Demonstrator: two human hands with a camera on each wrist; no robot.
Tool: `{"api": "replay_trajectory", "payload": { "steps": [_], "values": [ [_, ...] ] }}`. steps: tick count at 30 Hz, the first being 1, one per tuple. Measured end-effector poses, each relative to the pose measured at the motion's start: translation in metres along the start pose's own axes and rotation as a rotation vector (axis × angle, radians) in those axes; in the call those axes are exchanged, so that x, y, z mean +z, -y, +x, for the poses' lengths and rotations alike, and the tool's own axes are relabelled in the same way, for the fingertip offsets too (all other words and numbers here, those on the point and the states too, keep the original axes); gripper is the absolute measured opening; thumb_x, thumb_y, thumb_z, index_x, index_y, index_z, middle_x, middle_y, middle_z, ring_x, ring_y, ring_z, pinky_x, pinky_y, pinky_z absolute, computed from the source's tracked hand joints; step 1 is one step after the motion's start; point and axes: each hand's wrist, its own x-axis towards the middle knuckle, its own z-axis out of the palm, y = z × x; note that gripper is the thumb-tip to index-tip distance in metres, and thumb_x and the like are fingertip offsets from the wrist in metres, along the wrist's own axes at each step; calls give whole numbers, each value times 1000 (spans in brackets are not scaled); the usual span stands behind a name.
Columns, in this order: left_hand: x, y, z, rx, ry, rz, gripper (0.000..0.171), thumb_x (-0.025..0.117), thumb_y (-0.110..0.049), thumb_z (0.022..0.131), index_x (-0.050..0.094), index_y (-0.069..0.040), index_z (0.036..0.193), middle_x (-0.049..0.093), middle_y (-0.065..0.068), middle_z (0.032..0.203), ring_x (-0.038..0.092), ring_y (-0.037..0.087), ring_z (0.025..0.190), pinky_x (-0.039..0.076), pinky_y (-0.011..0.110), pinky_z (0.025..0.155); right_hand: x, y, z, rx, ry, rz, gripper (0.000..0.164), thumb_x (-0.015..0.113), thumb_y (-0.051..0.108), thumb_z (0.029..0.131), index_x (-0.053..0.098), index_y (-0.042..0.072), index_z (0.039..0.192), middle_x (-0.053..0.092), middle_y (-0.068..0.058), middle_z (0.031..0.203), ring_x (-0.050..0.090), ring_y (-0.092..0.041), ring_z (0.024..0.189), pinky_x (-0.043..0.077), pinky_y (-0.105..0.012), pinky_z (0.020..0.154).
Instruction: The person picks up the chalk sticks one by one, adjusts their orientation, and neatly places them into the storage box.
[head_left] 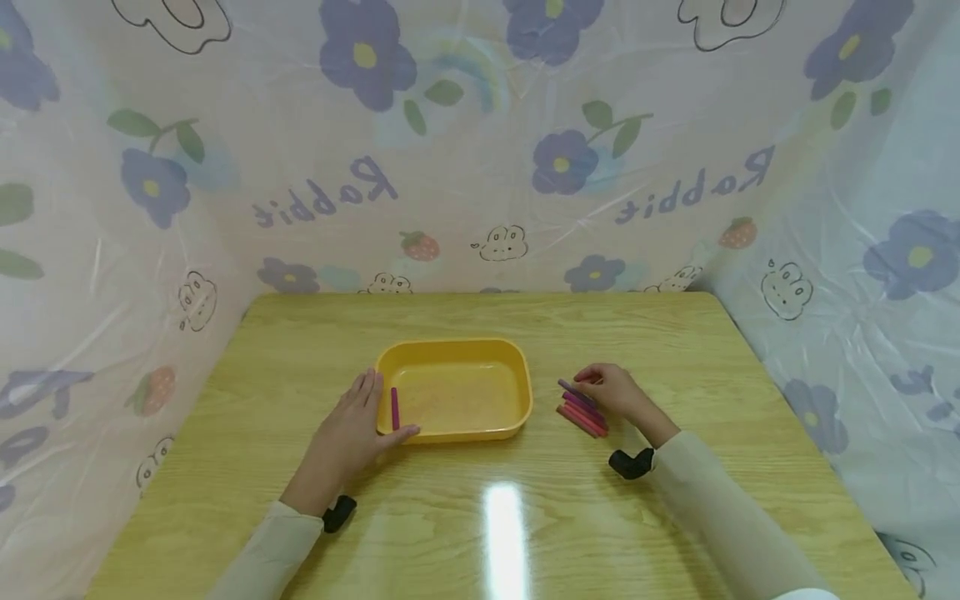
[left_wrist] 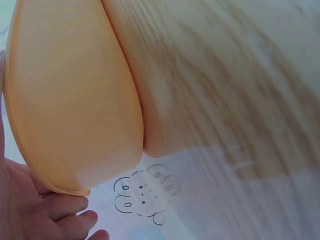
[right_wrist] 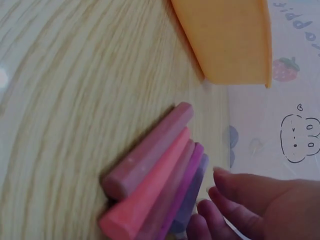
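Progress looks slight, judging by how the crayon-like sticks are shared out: one inside, five outside. Lying in the yellow plastic tray (head_left: 465, 400) is a single magenta-purple stick (head_left: 395, 408), just inward of the left palm and running along the tray's left end; much of the tray floor beyond the left thumb is bare.

Spread wide, the left hand (head_left: 352, 425) rests at that end of the tray, its thumb along the near rim and its fingers against the outer side.

Outside the tray, a small fan of sticks lies on the wood-grain table at the fingertips of the right hand (head_left: 611, 390). Nearest those fingertips is a violet stick (right_wrist: 192, 190); going outward from the grip come a pink-magenta stick (right_wrist: 181, 190), a mauve stick (right_wrist: 167, 187), a coral-pink stick (right_wrist: 150, 182) and, farthest, a brownish-pink stick (right_wrist: 149, 150). The right hand's digits stand close together, with only a narrow gap; they are right beside the violet stick, but I cannot tell whether they pinch it or merely hover next to it.

If the sticks all belong in the tray, most of the work would seem to be left.
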Motion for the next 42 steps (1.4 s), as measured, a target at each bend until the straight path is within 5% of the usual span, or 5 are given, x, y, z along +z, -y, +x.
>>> {"api": "replay_trajectory", "payload": {
  "steps": [24,42],
  "values": [
    [2,-2,1,-20,12,-18,111,37,-80,76,15,1,147,11,19,152,10,32,140,20,50,108,1,-3,6,-42,74,-72,17,64,20,89,66,3,90,61,-2,80,53,-14,69,45,-29,61],
    [0,-3,0,-15,8,-2,111,37,-80,76,17,3,146,15,22,151,13,34,139,22,51,108,4,-1,6,-5,55,-120,15,65,16,87,64,1,90,61,-4,82,56,-15,73,49,-32,65]
  ]
}}
